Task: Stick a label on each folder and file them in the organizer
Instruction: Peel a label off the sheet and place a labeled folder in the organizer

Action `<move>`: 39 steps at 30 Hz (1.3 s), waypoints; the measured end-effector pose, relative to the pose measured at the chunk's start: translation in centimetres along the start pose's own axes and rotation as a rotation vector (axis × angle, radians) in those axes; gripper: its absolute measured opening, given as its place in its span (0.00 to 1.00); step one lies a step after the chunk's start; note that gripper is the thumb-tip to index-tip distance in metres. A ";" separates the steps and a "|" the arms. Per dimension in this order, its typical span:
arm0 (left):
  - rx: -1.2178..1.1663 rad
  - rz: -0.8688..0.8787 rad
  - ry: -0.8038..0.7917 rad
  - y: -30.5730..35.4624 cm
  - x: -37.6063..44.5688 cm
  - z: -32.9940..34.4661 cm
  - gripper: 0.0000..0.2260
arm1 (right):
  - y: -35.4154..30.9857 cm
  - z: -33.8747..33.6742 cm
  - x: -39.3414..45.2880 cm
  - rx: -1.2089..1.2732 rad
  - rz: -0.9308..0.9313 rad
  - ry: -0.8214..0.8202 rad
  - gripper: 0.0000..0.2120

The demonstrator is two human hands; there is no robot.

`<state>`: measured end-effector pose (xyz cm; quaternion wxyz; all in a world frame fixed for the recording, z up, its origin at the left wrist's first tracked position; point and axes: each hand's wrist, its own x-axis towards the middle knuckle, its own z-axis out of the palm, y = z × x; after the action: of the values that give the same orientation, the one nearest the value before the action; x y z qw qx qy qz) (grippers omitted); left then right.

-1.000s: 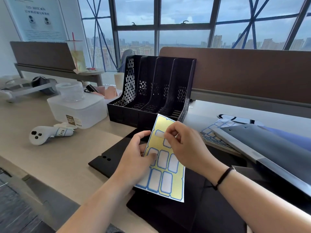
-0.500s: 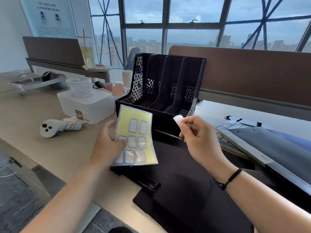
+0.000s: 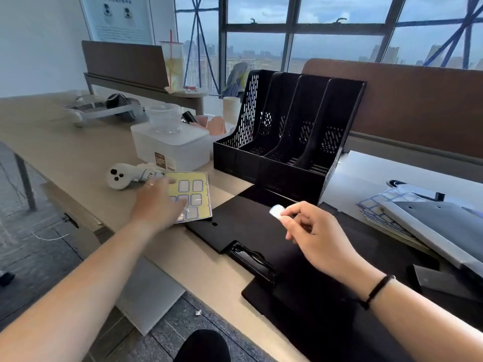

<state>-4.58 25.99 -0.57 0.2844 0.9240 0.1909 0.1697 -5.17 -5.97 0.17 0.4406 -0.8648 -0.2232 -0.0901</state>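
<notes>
Now a peeled label (image 3: 276, 212) sits pinched in the right hand (image 3: 317, 235) over the black folder (image 3: 261, 226) at frame centre.

Left of it, the left hand (image 3: 154, 205), blurred, rests with loose fingers on the yellow label sheet (image 3: 194, 194), which lies on the worktop (image 3: 65, 158) just beside the folder's edge. Behind the folder the black organizer (image 3: 287, 131) stands with four slots showing nothing inside. A white controller (image 3: 120, 176) and a translucent storage box (image 3: 170, 147) crowd the sheet's upper left; grey folders (image 3: 431, 226) lie stacked over more label sheets (image 3: 379, 205) at right.
</notes>
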 end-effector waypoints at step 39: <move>0.380 0.715 -0.705 13.6 -13.8 6.8 0.35 | 0.4 -7.9 -14.1 -0.598 0.268 -0.016 0.37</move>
<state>-10.17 6.25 -0.67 0.0835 0.9675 -0.2155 -0.1023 -17.13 -16.86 -0.40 0.1734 -0.9783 -0.0745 -0.0860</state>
